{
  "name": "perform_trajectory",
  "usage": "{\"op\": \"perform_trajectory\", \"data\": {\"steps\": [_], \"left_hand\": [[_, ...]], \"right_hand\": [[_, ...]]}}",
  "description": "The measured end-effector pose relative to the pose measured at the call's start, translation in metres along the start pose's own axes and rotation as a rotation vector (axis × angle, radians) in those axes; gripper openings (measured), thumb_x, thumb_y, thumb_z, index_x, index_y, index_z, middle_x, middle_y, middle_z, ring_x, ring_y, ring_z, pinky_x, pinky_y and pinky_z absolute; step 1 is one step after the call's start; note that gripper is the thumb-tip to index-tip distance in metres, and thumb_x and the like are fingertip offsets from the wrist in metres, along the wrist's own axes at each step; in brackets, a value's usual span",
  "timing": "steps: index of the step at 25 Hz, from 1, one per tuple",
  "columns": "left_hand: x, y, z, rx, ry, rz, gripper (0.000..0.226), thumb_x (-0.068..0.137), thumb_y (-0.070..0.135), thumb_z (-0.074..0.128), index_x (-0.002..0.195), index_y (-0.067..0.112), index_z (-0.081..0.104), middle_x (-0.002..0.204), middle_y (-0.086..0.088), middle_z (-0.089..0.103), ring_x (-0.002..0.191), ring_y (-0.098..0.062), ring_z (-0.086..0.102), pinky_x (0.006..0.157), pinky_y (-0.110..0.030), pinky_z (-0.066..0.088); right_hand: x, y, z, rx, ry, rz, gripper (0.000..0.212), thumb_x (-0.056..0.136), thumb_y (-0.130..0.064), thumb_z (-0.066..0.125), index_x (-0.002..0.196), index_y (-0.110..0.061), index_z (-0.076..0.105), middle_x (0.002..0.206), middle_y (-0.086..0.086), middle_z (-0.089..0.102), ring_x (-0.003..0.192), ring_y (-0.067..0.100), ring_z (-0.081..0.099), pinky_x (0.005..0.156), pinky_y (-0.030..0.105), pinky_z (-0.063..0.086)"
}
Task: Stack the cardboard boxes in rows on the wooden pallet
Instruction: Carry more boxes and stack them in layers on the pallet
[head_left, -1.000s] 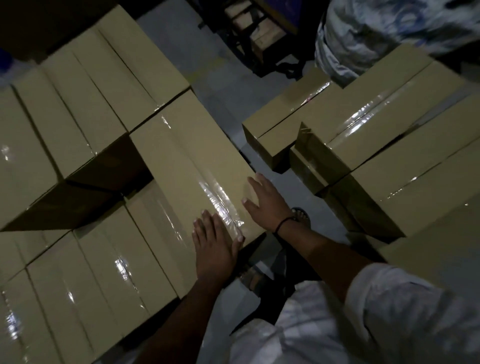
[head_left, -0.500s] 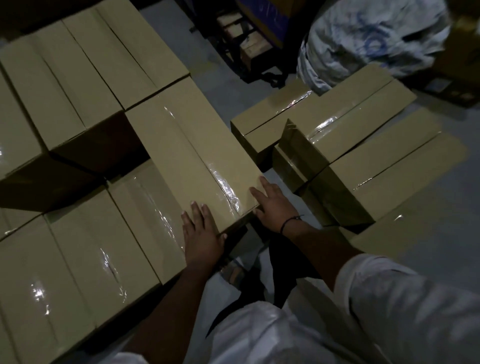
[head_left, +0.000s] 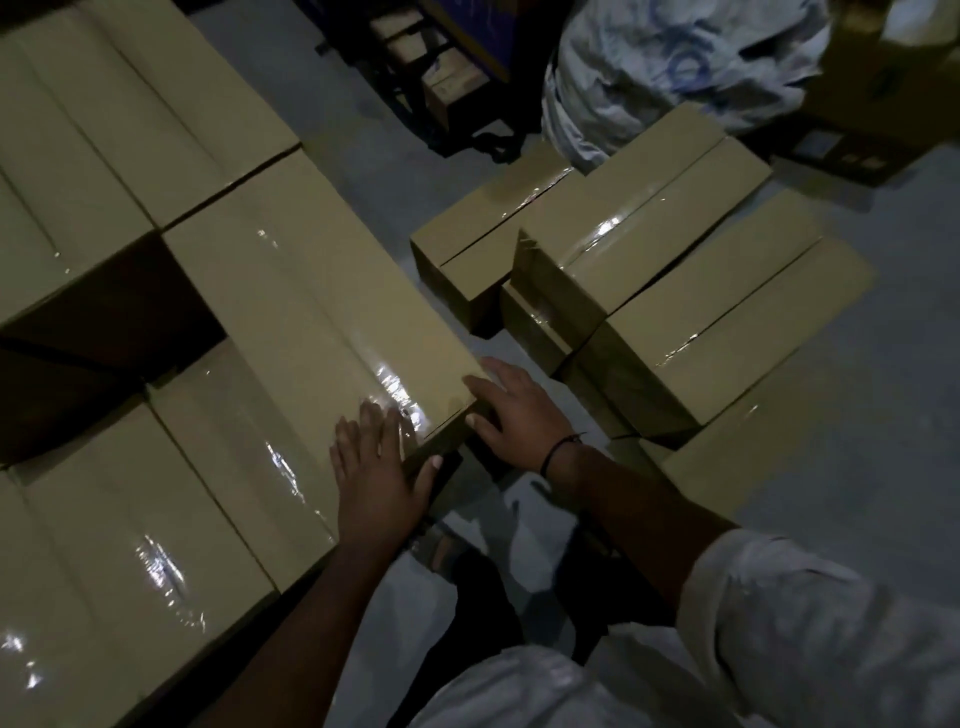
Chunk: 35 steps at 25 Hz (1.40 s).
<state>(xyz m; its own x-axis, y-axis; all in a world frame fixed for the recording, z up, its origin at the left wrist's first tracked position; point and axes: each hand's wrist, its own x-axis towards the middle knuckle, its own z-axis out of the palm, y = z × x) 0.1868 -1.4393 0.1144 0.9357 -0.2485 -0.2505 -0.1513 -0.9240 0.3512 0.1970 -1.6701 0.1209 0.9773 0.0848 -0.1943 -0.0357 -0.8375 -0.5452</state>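
1. Box (head_left: 322, 312) squaring-up looks like the step in hand. It lies on the upper layer of the stack, near end at the front edge, far end butted against the back row (head_left: 156, 119).
2. Left hand (head_left: 379, 473) lies flat on the top by the near end, fingers spread and straight, thumb down by the end face. It's pressing, not gripping.
3. Right hand (head_left: 514, 415) sits at the near right corner, fingers straight over the edge. No pinch there either.
4. To do it well I'd push with both palms evenly so the box slides straight and doesn't pivot, then line its long edge up with the lower boxes (head_left: 171, 519).
5. Watch the dark gap (head_left: 104, 358) to its left. A hard shove could tip it in.
6. Can't see the pallet, it's hidden under the stack. The loose boxes (head_left: 675, 291) wait on the floor (head_left: 857, 441) to the right.
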Motion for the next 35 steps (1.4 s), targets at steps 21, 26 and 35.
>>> {"op": "perform_trajectory", "data": {"steps": [21, 26, 35], "left_hand": [[0.184, 0.373, 0.089, 0.034, -0.237, 0.557, 0.075, 0.09, 0.061, 0.061, 0.152, 0.026, 0.039, 0.168, -0.003, 0.011, 0.149, -0.03, 0.019, 0.119, -0.051, 0.026], [0.294, 0.405, 0.156, 0.175, -0.388, 0.719, 0.078, 0.089, 0.064, 0.056, 0.153, 0.024, 0.036, 0.162, -0.007, 0.03, 0.142, -0.032, 0.035, 0.114, -0.046, 0.036], [0.38, 0.458, 0.24, 0.137, -0.496, 0.753, 0.081, 0.089, 0.059, 0.064, 0.155, 0.028, 0.029, 0.163, -0.013, 0.021, 0.147, -0.036, 0.016, 0.112, -0.055, 0.034]], "right_hand": [[-0.118, 0.338, -0.15, 0.364, 0.636, 0.886, 0.044, 0.095, -0.029, 0.066, 0.136, -0.013, 0.06, 0.146, 0.011, 0.05, 0.135, 0.03, 0.041, 0.11, 0.038, 0.036], [-0.067, 0.399, -0.116, 0.408, 0.726, 1.062, 0.047, 0.094, -0.027, 0.066, 0.139, -0.014, 0.056, 0.15, 0.011, 0.044, 0.138, 0.029, 0.035, 0.114, 0.042, 0.035], [-0.032, 0.467, -0.082, 0.431, 0.787, 1.161, 0.055, 0.092, -0.035, 0.068, 0.143, -0.023, 0.051, 0.164, 0.007, 0.018, 0.147, 0.032, 0.018, 0.113, 0.04, 0.03]]}}
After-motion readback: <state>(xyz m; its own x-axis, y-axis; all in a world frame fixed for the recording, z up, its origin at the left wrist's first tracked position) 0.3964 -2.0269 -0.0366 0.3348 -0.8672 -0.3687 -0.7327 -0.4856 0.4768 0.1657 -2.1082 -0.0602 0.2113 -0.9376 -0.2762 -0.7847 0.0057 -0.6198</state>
